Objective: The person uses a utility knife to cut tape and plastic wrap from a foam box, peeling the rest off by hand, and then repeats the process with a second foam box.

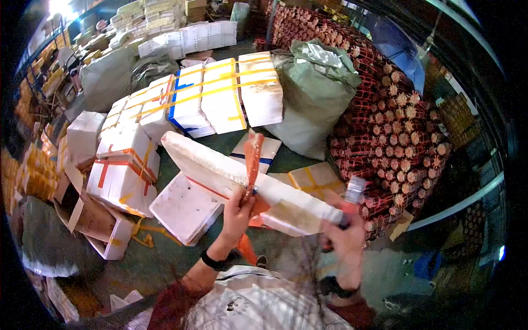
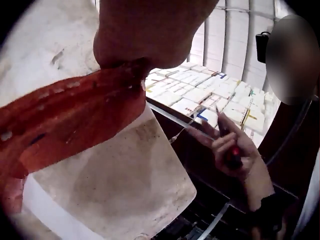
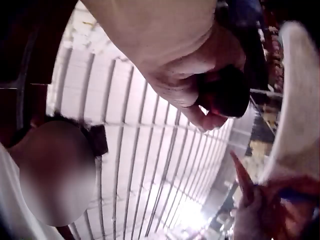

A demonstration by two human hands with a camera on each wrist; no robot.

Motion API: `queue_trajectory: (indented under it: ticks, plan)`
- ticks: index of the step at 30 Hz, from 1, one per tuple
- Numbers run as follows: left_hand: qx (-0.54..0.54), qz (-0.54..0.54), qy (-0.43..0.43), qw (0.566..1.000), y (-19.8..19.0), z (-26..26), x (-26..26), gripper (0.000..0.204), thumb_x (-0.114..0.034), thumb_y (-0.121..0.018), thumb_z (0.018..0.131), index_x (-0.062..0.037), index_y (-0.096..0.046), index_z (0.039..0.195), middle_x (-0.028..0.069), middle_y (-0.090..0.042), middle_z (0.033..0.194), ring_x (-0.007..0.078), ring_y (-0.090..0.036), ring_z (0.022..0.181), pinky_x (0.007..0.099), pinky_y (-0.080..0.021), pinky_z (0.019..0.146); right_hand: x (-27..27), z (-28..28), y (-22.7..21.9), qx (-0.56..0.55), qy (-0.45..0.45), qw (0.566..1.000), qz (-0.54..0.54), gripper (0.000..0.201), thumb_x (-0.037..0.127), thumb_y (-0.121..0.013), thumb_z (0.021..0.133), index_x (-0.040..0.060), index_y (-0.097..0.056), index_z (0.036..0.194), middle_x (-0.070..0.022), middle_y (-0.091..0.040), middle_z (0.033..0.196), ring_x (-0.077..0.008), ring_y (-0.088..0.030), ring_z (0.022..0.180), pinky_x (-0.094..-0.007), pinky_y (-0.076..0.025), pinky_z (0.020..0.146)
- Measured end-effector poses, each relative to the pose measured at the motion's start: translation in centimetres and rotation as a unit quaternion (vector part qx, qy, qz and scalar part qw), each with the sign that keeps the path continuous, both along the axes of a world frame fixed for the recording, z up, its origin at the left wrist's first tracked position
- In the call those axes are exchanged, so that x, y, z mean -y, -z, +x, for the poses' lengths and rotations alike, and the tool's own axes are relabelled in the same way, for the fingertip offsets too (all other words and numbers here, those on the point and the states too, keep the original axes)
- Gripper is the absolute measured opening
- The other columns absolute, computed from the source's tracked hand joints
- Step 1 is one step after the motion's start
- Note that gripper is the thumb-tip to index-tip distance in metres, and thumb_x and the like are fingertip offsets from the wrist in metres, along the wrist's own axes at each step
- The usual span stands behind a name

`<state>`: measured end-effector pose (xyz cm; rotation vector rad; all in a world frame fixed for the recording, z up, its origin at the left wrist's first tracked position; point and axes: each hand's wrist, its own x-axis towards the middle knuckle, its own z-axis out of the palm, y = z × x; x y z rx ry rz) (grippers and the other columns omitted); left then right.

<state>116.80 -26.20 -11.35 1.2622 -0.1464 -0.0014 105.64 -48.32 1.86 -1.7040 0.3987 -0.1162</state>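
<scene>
My left hand grips a strip of red-orange tape that stands up above its fist and hangs below it. The strip crosses a long white foam lid tilted in front of me. In the left wrist view, the tape runs wide and crumpled from under the hand across dirty white foam. Near the lid's right end, my right hand holds a red-and-black-handled tool, blurred in the head view. The right wrist view shows its dark handle end in the curled fingers.
Taped white foam boxes stand in a row ahead. Another foam box lies below the lid. A stuffed green sack and red-netted bundles flank the right. At left sits an open carton, with loose yellow tape on the floor.
</scene>
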Motion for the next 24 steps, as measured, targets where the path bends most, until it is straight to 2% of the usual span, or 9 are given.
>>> queue_trajectory:
  ticks: [2, 3, 6, 7, 9, 12, 17, 20, 24]
  plan:
    - [0.001, 0.021, 0.036, 0.999, -0.4, -0.9, -0.1, 0.003, 0.001, -0.056, 0.097, -0.0016, -0.056, 0.096, -0.0031, -0.051, 0.077, 0.0034, -0.044, 0.070, 0.0211, -0.036, 0.057, -3.5, 4.8, 2.4, 0.216, -0.090, 0.908, -0.348, 0.071, 0.023, -0.085, 0.077, 0.0016, -0.051, 0.136, -0.0159, -0.067, 0.119, -0.0263, -0.069, 0.090, -0.0346, -0.056, 0.076]
    - [0.025, 0.010, 0.035, 0.999, -1.3, -1.4, -0.3, 0.006, 0.004, -0.056, 0.095, -0.0018, -0.057, 0.096, -0.0023, -0.051, 0.076, 0.0042, -0.044, 0.068, 0.0224, -0.037, 0.056, -4.3, 6.1, 3.8, 0.112, -0.095, 0.950, -0.276, 0.078, 0.024, -0.086, 0.075, -0.0003, -0.048, 0.138, -0.0162, -0.067, 0.119, -0.0286, -0.066, 0.100, -0.0359, -0.053, 0.086]
    - [0.094, 0.012, -0.021, 0.995, 0.0, -0.9, -0.6, 0.007, 0.005, -0.055, 0.095, -0.0015, -0.057, 0.096, -0.0016, -0.050, 0.076, 0.0058, -0.044, 0.063, 0.0235, -0.039, 0.055, -4.7, 8.3, 6.8, 0.004, -0.114, 0.977, -0.181, 0.069, 0.027, -0.088, 0.073, -0.0034, -0.056, 0.127, -0.0149, -0.070, 0.100, -0.0228, -0.069, 0.082, -0.0346, -0.055, 0.071]
    - [-0.051, -0.098, 0.047, 0.993, -0.4, -1.5, -1.4, 0.007, 0.006, -0.056, 0.094, -0.0008, -0.055, 0.094, -0.0006, -0.051, 0.079, 0.0064, -0.045, 0.067, 0.0237, -0.042, 0.060, -4.6, 8.7, 6.9, -0.051, -0.134, 0.980, -0.141, 0.065, 0.026, -0.088, 0.073, -0.0034, -0.058, 0.122, -0.0138, -0.070, 0.095, -0.0208, -0.069, 0.075, -0.0338, -0.054, 0.064]
    - [0.011, -0.029, -0.085, 0.996, 3.0, -0.1, -2.3, 0.008, 0.007, -0.056, 0.094, -0.0009, -0.054, 0.093, 0.0000, -0.052, 0.080, 0.0064, -0.046, 0.070, 0.0237, -0.043, 0.064, -3.8, 9.2, 9.8, -0.082, -0.144, 0.982, -0.091, 0.045, 0.022, -0.087, 0.072, -0.0005, -0.063, 0.103, -0.0066, -0.067, 0.073, -0.0131, -0.060, 0.048, -0.0314, -0.046, 0.043]
    - [0.056, 0.106, -0.264, 0.957, 5.6, 1.4, -5.8, 0.011, 0.007, -0.057, 0.093, -0.0026, -0.054, 0.091, 0.0006, -0.054, 0.080, 0.0087, -0.047, 0.074, 0.0254, -0.042, 0.066, -3.5, 8.4, 8.8, -0.067, -0.064, 0.996, 0.006, 0.029, 0.019, -0.086, 0.075, 0.0046, -0.064, 0.086, -0.0022, -0.061, 0.062, -0.0135, -0.053, 0.042, -0.0302, -0.043, 0.040]
    - [-0.011, 0.089, -0.439, 0.894, 9.1, 3.7, -19.5, 0.002, 0.002, -0.062, 0.092, -0.0001, -0.060, 0.091, 0.0002, -0.058, 0.083, 0.0119, -0.050, 0.077, 0.0274, -0.043, 0.071, 5.6, 6.7, 7.6, -0.141, 0.010, 0.978, 0.150, 0.012, 0.010, -0.076, 0.083, 0.0064, -0.064, 0.083, -0.0030, -0.060, 0.064, -0.0146, -0.054, 0.046, -0.0312, -0.042, 0.041]
    - [-0.015, 0.040, -0.390, 0.920, 19.5, 6.6, -28.1, 0.007, 0.003, -0.062, 0.092, -0.0023, -0.063, 0.096, 0.0005, -0.061, 0.089, 0.0122, -0.055, 0.082, 0.0277, -0.046, 0.075, 8.3, 4.8, 7.7, -0.158, -0.029, 0.978, 0.134, 0.012, 0.008, -0.075, 0.084, 0.0044, -0.064, 0.087, -0.0027, -0.059, 0.064, -0.0133, -0.053, 0.046, -0.0298, -0.042, 0.042]
    - [-0.040, 0.022, -0.381, 0.924, 18.3, 7.5, -29.8, 0.012, 0.005, -0.061, 0.090, -0.0035, -0.063, 0.099, 0.0012, -0.063, 0.095, 0.0118, -0.058, 0.085, 0.0272, -0.046, 0.076, 7.5, 3.0, 5.7, -0.174, -0.037, 0.976, 0.123, 0.014, 0.007, -0.074, 0.084, 0.0035, -0.063, 0.092, -0.0022, -0.059, 0.067, -0.0129, -0.052, 0.047, -0.0287, -0.042, 0.045]
